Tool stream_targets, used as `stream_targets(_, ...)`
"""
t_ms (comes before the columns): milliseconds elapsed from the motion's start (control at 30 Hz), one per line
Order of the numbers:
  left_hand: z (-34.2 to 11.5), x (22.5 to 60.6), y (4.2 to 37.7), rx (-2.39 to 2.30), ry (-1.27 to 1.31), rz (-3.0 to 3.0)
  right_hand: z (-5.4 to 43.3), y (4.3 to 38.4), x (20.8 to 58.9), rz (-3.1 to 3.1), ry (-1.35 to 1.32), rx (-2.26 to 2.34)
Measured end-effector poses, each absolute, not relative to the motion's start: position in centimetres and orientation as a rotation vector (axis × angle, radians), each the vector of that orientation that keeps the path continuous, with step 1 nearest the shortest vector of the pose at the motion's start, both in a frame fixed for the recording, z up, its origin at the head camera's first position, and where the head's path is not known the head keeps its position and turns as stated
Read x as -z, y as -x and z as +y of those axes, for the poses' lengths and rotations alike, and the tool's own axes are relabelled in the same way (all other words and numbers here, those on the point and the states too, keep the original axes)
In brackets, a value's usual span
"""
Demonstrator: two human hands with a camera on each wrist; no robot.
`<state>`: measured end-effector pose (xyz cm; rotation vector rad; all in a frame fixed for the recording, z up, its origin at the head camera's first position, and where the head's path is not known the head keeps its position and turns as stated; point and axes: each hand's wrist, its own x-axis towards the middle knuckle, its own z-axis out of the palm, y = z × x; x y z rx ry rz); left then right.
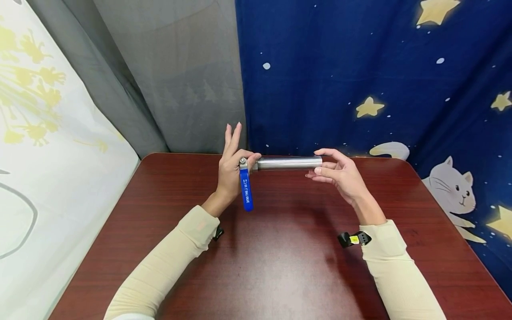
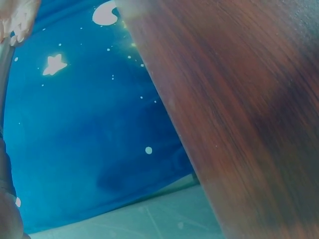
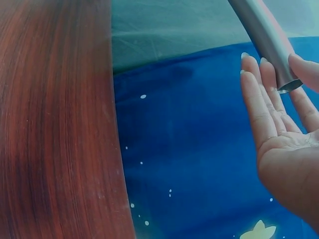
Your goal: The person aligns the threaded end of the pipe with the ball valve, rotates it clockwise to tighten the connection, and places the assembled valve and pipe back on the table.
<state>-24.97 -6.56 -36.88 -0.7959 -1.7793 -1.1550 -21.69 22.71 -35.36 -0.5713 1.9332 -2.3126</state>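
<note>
A ball valve (image 1: 246,189) with a blue lever is held above the far part of the table, its lever pointing toward me. From its right side a bare metal pipe (image 1: 288,162) runs level to the right. My left hand (image 1: 230,173) grips the valve body between thumb and fingers, with two fingers raised. At the pipe's far end, my right hand (image 1: 345,177) pinches it with the thumb on one side and fingers on the other. The right wrist view shows the pipe's hollow open end (image 3: 290,86) by the fingers. Only a sliver of the pipe (image 2: 7,69) appears in the left wrist view.
Below the hands spreads a dark red-brown wooden table (image 1: 272,262). A blue curtain (image 1: 304,89) with stars and a grey curtain (image 1: 192,80) hang behind its far edge. White patterned cloth (image 1: 48,186) lies along the left. Each wrist wears a small black device (image 1: 354,239).
</note>
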Motion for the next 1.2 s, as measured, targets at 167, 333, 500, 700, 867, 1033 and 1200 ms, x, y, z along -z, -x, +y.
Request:
stream_targets(167,-6.67,36.88,25.00,1.147,0.804,-1.785,22.76,21.75,35.47,1.925,0.578,2.325)
stream_targets(333,-6.76,37.03,25.12,1.158,0.807,-1.784,22.73,21.76,35.35,1.916,0.584,2.329)
stream_targets(500,-6.75,36.84,25.05,1.146,0.831,-1.779,22.67,21.83,35.38,1.914,0.554,2.339)
stream_targets(700,-6.72,36.79,25.00,1.130,0.853,-1.771,22.69,21.89,35.52,1.869,0.525,2.380)
stream_targets(867,-6.77,36.76,25.00,1.136,0.862,-1.775,22.55,21.90,35.66,1.892,0.492,2.399)
stream_targets(1033,-6.75,36.81,24.96,1.128,0.854,-1.772,22.38,21.90,35.74,1.918,0.453,2.405)
stream_targets(1200,-6.72,36.81,24.99,1.115,0.847,-1.767,22.59,21.89,35.75,1.917,0.516,2.373)
